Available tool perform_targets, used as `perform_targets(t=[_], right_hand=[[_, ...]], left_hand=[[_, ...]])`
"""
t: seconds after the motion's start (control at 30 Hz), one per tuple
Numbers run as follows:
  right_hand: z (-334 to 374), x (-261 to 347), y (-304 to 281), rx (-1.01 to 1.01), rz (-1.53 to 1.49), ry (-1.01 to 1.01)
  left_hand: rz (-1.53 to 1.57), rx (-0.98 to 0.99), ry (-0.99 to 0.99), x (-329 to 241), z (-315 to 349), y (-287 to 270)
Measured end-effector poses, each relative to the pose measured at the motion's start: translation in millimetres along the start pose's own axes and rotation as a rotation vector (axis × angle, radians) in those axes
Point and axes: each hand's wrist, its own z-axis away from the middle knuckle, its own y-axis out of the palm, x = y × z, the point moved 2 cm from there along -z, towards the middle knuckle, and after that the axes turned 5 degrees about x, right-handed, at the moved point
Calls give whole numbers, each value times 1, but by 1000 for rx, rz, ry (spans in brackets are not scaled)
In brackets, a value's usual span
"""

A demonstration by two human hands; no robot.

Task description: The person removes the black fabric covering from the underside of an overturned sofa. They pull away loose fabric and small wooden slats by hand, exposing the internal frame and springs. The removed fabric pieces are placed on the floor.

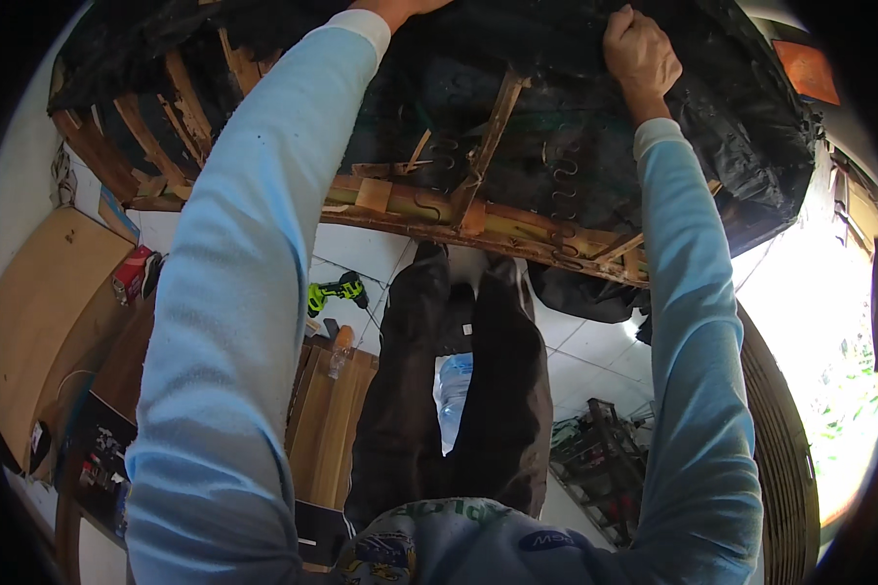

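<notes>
An upturned sofa frame [502,210] stretches across the upper part of the head view, its wooden slats and zigzag springs exposed. Torn black fabric [741,127] hangs over its top and right side. High on the right, my right hand [642,57] is closed in a fist on the black fabric. At the top edge, my left hand [405,6] reaches up against the sofa; the picture cuts it off, so its fingers do not show. Both arms are stretched forward in light blue sleeves.
A green and black cordless drill [339,292] lies on the tiled floor below the sofa. Nearby are a wooden board [334,419] with a small bottle [340,351] on it. A large blue water bottle [453,395] shows between my legs. A dark rack [605,453] stands at the right.
</notes>
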Motion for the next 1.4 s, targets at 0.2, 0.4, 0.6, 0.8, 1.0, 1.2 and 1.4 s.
perform_targets(t=[0.2, 0.4, 0.6, 0.8, 1.0, 1.2, 1.4], right_hand=[[-3, -26, 20, 83, 68, 51], [-16, -17, 7, 261, -128, -7], [21, -55, -97, 73, -1026, 46], [263, -287, -204, 870, -673, -188], [613, -725, -381, 1510, 48, 497], [562, -673, -525, 1141, -345, 1092], [479, -584, -489, 802, -426, 315]], left_hand=[[59, 227, -17, -16, -10, -11], [792, -239, -212, 4, 52, -43], [191, 127, -933, -79, 419, -99], [255, 553, -1532, -449, 815, -119], [506, 1056, -1213, -651, 889, -70], [465, 190, -1174, -447, 726, -43], [1031, -299, -948, -449, 511, -164]])
